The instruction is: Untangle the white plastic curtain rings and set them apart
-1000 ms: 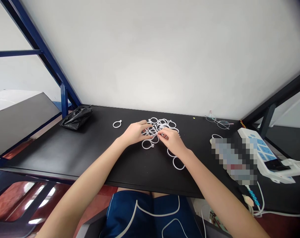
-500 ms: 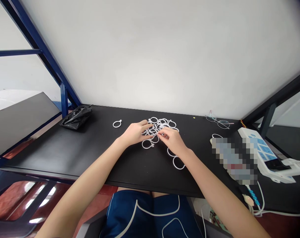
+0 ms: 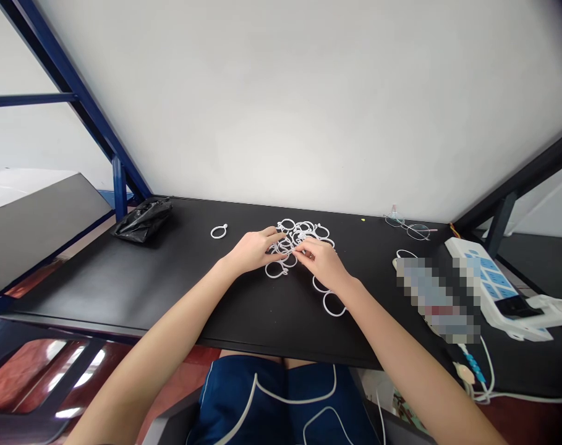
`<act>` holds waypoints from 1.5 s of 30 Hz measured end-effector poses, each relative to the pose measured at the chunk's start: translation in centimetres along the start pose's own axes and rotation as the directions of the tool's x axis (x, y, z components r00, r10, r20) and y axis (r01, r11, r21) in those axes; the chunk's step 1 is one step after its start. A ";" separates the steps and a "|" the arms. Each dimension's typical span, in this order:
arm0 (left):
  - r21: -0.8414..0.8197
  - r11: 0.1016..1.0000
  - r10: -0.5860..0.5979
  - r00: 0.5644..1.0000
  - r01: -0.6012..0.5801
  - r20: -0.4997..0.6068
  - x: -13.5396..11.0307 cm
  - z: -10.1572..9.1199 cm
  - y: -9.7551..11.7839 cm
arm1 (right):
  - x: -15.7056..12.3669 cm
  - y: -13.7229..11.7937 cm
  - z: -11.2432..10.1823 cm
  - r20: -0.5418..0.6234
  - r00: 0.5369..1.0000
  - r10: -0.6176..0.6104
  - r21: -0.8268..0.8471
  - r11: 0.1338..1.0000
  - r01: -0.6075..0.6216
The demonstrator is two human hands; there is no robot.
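A tangled pile of white curtain rings (image 3: pixel 303 228), each with a small eyelet, lies on the black desk (image 3: pixel 178 278). My left hand (image 3: pixel 255 250) rests at the pile's left side, thumb and fingers apart, with rings lying between them and nothing visibly gripped. From the right, my right hand (image 3: pixel 322 259) reaches in with thumb and forefinger pinched on a white ring; its fingers cover part of that ring. Below my right hand, near the wrist, two rings lie partly hidden. One single ring (image 3: pixel 219 232) sits apart, left of my left hand.
A crumpled black plastic bag (image 3: pixel 144 220) lies at the left back. On the right are eyeglasses (image 3: pixel 417 232), a blurred-out phone (image 3: pixel 438 300), a white power strip (image 3: pixel 494 284) and cables (image 3: pixel 491 371). A wall (image 3: pixel 281 123) rises behind the desk.
Both hands stay almost where they were at the pile. The rings show no clear movement; the whole view has shifted very slightly.
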State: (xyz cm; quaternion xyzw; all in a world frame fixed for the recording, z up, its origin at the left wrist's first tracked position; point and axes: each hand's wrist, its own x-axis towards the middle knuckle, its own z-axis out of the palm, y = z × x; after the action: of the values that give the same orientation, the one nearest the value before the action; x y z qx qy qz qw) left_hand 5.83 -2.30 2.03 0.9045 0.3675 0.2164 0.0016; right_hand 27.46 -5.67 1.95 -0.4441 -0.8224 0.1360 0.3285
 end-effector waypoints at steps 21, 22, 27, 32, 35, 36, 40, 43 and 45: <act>-0.088 0.996 -0.011 1.000 0.012 0.018 -0.2 0.5 0.1 | 0.2 0.2 -1.5 0.111 0.993 -0.026 0.034 0.999 0.023; -0.088 0.996 -0.010 1.000 0.012 0.017 -0.2 0.5 0.1 | 0.2 0.1 -1.5 0.111 0.993 -0.028 0.033 0.999 0.025; -0.106 0.994 -0.007 1.000 0.009 0.022 -0.1 0.2 0.2 | 0.2 0.1 -1.5 0.120 0.992 -0.028 0.021 0.999 0.026; -0.106 0.994 -0.018 0.999 0.022 0.034 0.0 -0.2 0.4 | 0.2 0.1 -1.5 0.123 0.992 -0.028 0.012 1.000 0.027; -0.108 0.994 -0.014 0.999 0.018 0.038 0.0 -0.2 0.4 | 0.2 0.1 -1.5 0.122 0.992 -0.023 0.008 1.000 0.022; -0.110 0.994 -0.012 0.999 0.016 0.038 0.0 -0.1 0.4 | 0.2 0.1 -1.4 0.120 0.993 -0.021 0.009 1.000 0.020; -0.113 0.993 -0.009 0.999 0.014 0.038 0.0 0.0 0.3 | 0.2 0.1 -1.5 0.112 0.993 -0.026 0.017 1.000 0.025; -0.119 0.993 -0.008 1.000 0.011 0.027 0.0 0.0 0.2 | 0.2 0.0 -1.5 0.113 0.993 -0.023 0.022 1.000 0.020; -0.120 0.993 -0.005 1.000 0.008 0.026 0.0 0.0 0.2 | 0.2 0.0 -1.5 0.115 0.993 -0.017 0.021 1.000 0.014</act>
State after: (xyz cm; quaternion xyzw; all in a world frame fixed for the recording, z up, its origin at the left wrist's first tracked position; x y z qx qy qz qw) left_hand 5.92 -2.44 2.06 0.9043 0.3568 0.2264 0.0614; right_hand 28.36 -5.66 3.17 -0.4258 -0.8421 0.1670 0.2859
